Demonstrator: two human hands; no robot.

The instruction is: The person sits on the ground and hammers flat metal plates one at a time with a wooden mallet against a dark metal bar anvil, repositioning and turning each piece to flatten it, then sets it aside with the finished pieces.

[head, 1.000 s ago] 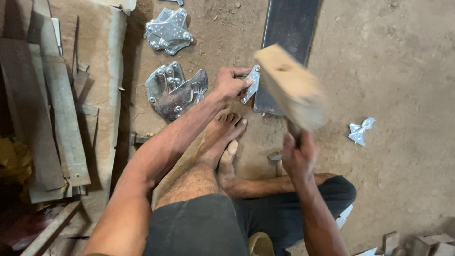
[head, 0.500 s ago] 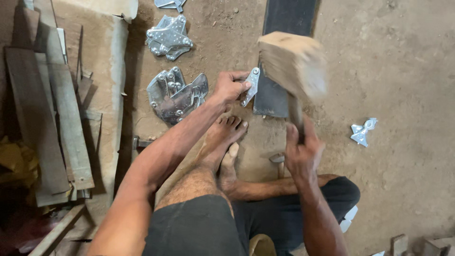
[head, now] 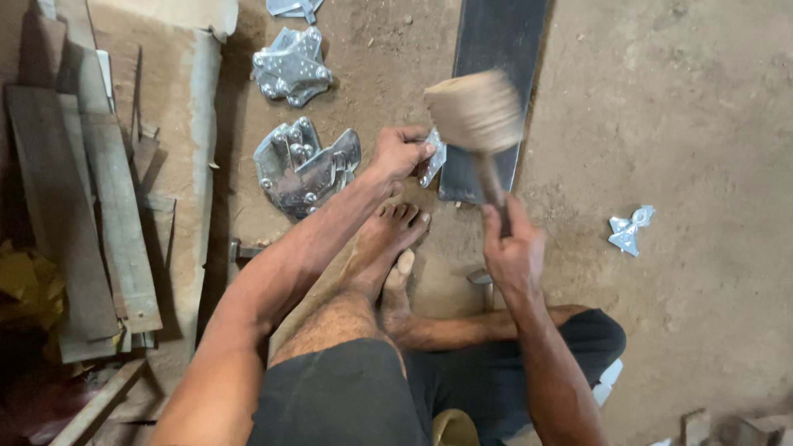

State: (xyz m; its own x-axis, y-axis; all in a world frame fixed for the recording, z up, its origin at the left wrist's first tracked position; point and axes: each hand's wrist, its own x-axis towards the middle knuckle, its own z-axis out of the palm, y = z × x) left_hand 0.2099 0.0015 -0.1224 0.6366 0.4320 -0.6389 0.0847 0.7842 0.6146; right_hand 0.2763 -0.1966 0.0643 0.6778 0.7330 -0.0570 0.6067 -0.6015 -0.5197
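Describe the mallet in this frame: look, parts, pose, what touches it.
The mallet looks wooden: a pale, blocky head, motion-blurred, on a thin darker handle. It is raised above the dirt floor, head up and away from the person, over the near end of a dark flat bar. Only the right hand touches it, gripping the handle's lower end.

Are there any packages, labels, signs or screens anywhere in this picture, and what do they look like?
None show: no package, label, sign or screen.
What is there instead: shiny metal plates piled on the dirt floor, a dark flat slab, wooden planks at the left, and a wooden mallet in the right hand.
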